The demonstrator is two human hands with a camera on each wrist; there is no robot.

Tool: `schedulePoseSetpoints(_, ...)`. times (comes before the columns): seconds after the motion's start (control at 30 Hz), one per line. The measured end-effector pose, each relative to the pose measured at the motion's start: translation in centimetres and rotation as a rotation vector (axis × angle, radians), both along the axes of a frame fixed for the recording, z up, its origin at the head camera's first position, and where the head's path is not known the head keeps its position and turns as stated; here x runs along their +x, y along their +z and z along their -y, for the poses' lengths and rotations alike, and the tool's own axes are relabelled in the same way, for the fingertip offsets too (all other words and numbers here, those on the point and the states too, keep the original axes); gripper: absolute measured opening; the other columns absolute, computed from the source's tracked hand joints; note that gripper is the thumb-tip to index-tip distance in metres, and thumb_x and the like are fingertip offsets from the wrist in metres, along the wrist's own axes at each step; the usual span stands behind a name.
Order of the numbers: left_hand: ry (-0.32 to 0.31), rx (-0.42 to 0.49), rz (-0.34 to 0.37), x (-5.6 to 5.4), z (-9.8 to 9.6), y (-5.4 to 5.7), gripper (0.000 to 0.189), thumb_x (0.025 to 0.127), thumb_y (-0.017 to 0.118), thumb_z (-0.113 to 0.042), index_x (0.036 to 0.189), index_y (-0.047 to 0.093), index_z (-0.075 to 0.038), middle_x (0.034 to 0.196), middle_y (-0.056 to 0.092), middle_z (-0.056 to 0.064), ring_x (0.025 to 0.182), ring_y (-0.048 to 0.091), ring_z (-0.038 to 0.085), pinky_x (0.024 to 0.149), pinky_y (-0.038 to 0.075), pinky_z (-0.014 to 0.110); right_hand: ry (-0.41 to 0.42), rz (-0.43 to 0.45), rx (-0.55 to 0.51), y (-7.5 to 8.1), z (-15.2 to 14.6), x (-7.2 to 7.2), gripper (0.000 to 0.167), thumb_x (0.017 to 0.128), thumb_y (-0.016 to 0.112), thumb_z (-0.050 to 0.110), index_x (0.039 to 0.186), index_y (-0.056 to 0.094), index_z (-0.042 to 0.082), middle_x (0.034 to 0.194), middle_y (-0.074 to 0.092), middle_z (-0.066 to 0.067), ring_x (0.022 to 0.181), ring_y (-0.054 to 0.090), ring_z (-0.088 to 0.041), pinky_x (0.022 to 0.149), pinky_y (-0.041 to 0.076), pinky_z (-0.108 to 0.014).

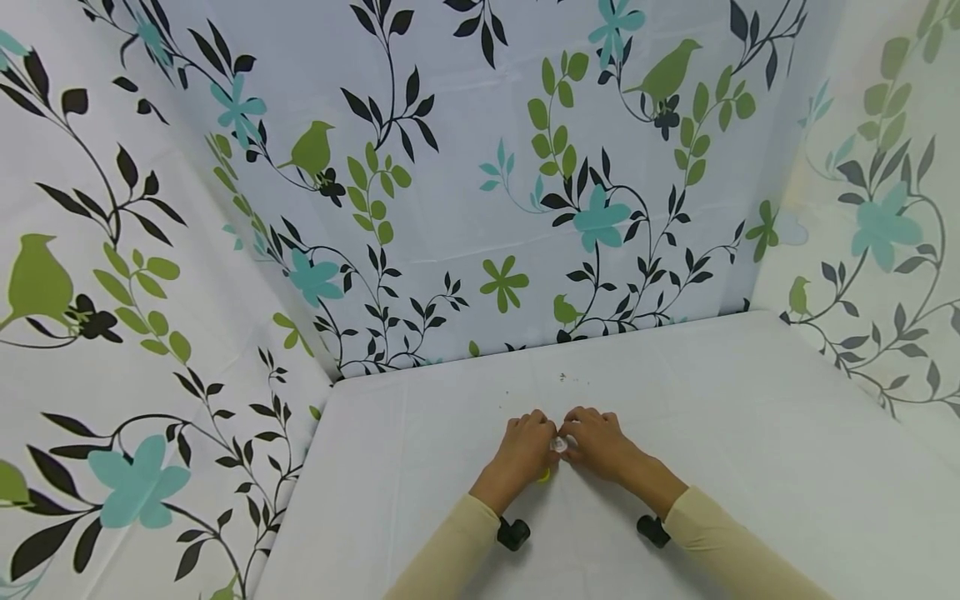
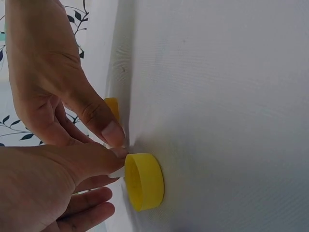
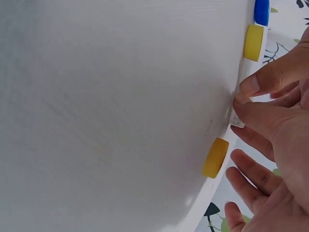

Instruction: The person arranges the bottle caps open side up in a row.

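Both hands meet over the middle of the white table (image 1: pixel 420 467). Between their fingertips is a small, pale, round piece (image 1: pixel 558 444), whose exact kind I cannot tell. My left hand (image 1: pixel 527 446) pinches it from the left, thumb against finger; my right hand (image 1: pixel 596 442) pinches it from the other side. In the right wrist view, part of a white piece (image 3: pixel 237 119) shows below the thumbs, with faint marks on it. Just beside the left fingertips stands a hollow yellow cap (image 2: pixel 146 181) on its edge. An orange-yellow cap (image 3: pixel 216 158) stands near the right hand's loosely spread lower fingers.
A second yellow cap (image 3: pixel 253 43) and a blue object (image 3: pixel 261 12) appear at the top of the right wrist view. Small dark specks (image 1: pixel 562 377) lie beyond the hands. Patterned curtains (image 1: pixel 450 208) enclose the table at the back and both sides.
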State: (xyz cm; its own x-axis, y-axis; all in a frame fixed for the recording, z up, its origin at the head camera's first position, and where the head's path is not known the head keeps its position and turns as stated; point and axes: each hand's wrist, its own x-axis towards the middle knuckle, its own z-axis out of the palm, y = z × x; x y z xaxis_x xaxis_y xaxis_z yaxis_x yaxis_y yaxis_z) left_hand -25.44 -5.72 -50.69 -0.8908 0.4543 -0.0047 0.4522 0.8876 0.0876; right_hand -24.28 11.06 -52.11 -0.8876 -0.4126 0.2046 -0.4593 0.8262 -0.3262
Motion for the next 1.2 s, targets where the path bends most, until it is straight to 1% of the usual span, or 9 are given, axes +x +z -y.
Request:
schedulePoseSetpoints(0.23, -0.012, 0.085, 0.061, 0.3, 0.7, 0.6, 0.032, 0.098, 0.077, -0.036, 0.123, 0.071, -0.016, 0.124, 0.065, 0.002, 0.118, 0.062, 0.021, 0.112, 0.045, 0.048, 0.014, 0.011, -0.006, 0.5, -0.4, 0.1, 0.02, 0.093, 0.083, 0.03, 0.105, 0.078, 0.014, 0.13, 0.067, -0.008, 0.127, 0.06, -0.034, 0.101, 0.045, -0.062)
schedulePoseSetpoints(0.37, -0.022, 0.091, 0.073, 0.4, 1.0, 1.2, 0.029, 0.098, 0.078, -0.035, 0.12, 0.071, -0.016, 0.126, 0.064, 0.002, 0.121, 0.061, 0.021, 0.114, 0.043, 0.048, 0.017, 0.048, -0.032, 1.1, -0.7, 0.2, 0.021, 0.094, 0.082, 0.032, 0.102, 0.079, 0.013, 0.135, 0.065, -0.009, 0.131, 0.057, -0.034, 0.104, 0.042, -0.063)
schedulePoseSetpoints(0.5, -0.014, 0.097, 0.088, 0.5, 1.1, 1.6, 0.027, 0.098, 0.078, -0.036, 0.115, 0.071, -0.016, 0.127, 0.064, 0.002, 0.12, 0.062, 0.022, 0.114, 0.043, 0.048, 0.01, 0.082, -0.052, 1.6, -0.8, 0.2, 0.023, 0.095, 0.08, 0.036, 0.101, 0.081, 0.014, 0.137, 0.064, -0.009, 0.133, 0.056, -0.034, 0.104, 0.041, -0.063)
schedulePoseSetpoints(0.6, -0.002, 0.105, 0.1, 0.5, 1.1, 1.5, 0.028, 0.097, 0.078, -0.037, 0.112, 0.071, -0.016, 0.125, 0.064, 0.002, 0.118, 0.062, 0.021, 0.114, 0.043, 0.048, 0.004, 0.101, -0.071, 1.9, -0.8, 0.4, 0.023, 0.095, 0.079, 0.036, 0.099, 0.082, 0.013, 0.137, 0.065, -0.011, 0.132, 0.056, -0.035, 0.102, 0.04, -0.064)
schedulePoseSetpoints(0.7, 0.0, 0.112, 0.105, 0.4, 1.0, 1.4, 0.031, 0.096, 0.079, -0.041, 0.11, 0.07, -0.014, 0.122, 0.064, 0.002, 0.114, 0.062, 0.021, 0.113, 0.043, 0.048, -0.008, 0.126, -0.093, 1.9, -0.7, 0.6, 0.021, 0.096, 0.078, 0.035, 0.093, 0.082, 0.014, 0.136, 0.066, -0.013, 0.131, 0.056, -0.036, 0.101, 0.04, -0.065)
schedulePoseSetpoints(0.83, -0.015, 0.122, 0.076, 0.6, 0.9, 1.2, 0.037, 0.095, 0.078, -0.047, 0.107, 0.069, -0.013, 0.115, 0.063, 0.001, 0.107, 0.062, 0.019, 0.111, 0.044, 0.049, -0.02, 0.14, -0.108, 1.9, -0.6, 0.7, 0.022, 0.097, 0.076, 0.033, 0.086, 0.083, 0.016, 0.136, 0.066, -0.014, 0.131, 0.055, -0.036, 0.098, 0.039, -0.065)
schedulePoseSetpoints(1.0, -0.034, 0.118, 0.027, 0.7, 0.7, 0.8, 0.035, 0.096, 0.078, -0.044, 0.107, 0.069, -0.012, 0.11, 0.063, 0.0, 0.104, 0.063, 0.018, 0.11, 0.045, 0.05, -0.019, 0.132, -0.118, 2.0, -0.4, 0.8, 0.025, 0.099, 0.072, 0.03, 0.083, 0.084, 0.014, 0.134, 0.068, -0.015, 0.129, 0.057, -0.035, 0.096, 0.041, -0.066)
schedulePoseSetpoints(1.07, -0.036, 0.117, 0.02, 0.7, 0.7, 0.7, 0.032, 0.097, 0.077, -0.042, 0.108, 0.069, -0.013, 0.111, 0.063, 0.0, 0.105, 0.063, 0.018, 0.11, 0.044, 0.049, -0.023, 0.133, -0.119, 1.9, -0.4, 0.9, 0.027, 0.1, 0.071, 0.03, 0.084, 0.085, 0.013, 0.133, 0.068, -0.015, 0.128, 0.057, -0.036, 0.096, 0.041, -0.067)
schedulePoseSetpoints(1.2, -0.038, 0.116, 0.021, 0.9, 0.5, 0.6, 0.027, 0.096, 0.077, -0.037, 0.108, 0.069, -0.014, 0.115, 0.063, 0.0, 0.108, 0.063, 0.018, 0.11, 0.044, 0.049, -0.029, 0.132, -0.133, 1.6, -0.7, 1.0, 0.023, 0.1, 0.07, 0.029, 0.094, 0.084, 0.013, 0.134, 0.067, -0.016, 0.128, 0.058, -0.038, 0.096, 0.042, -0.068)
